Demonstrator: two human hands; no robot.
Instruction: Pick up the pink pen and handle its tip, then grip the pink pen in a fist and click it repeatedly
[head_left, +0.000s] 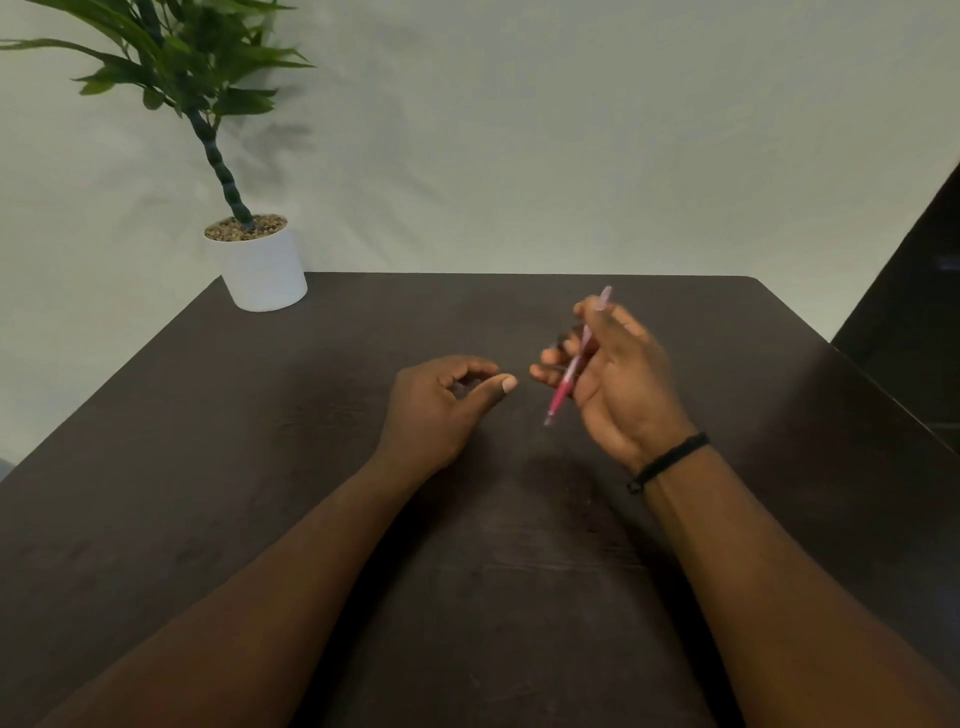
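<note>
I see the right hand (618, 379) raised a little above the table (260, 467), holding a pink pen (574, 364) that runs slantwise through its fingers: the clear cap end sticks out past the fingertips on the far side, and the tip points down and toward me, below the curled fingers. The grip looks loose (the pen is blurred, so I cannot tell exactly which fingers pinch it). The left hand (441, 405) rests on the table just beside it, fingers curled narrow toward the thumb and holding nothing that I can make out.

My worry is the pen slipping. With so light a hold near its middle, a quick turn of the wrist could let it slide out tip first, drop to the table between the two hands, and roll off. The left thumb sits near the tip, so a careless swing could also jab it.

A potted plant (260, 260) stands well apart, beyond the left fingers.
</note>
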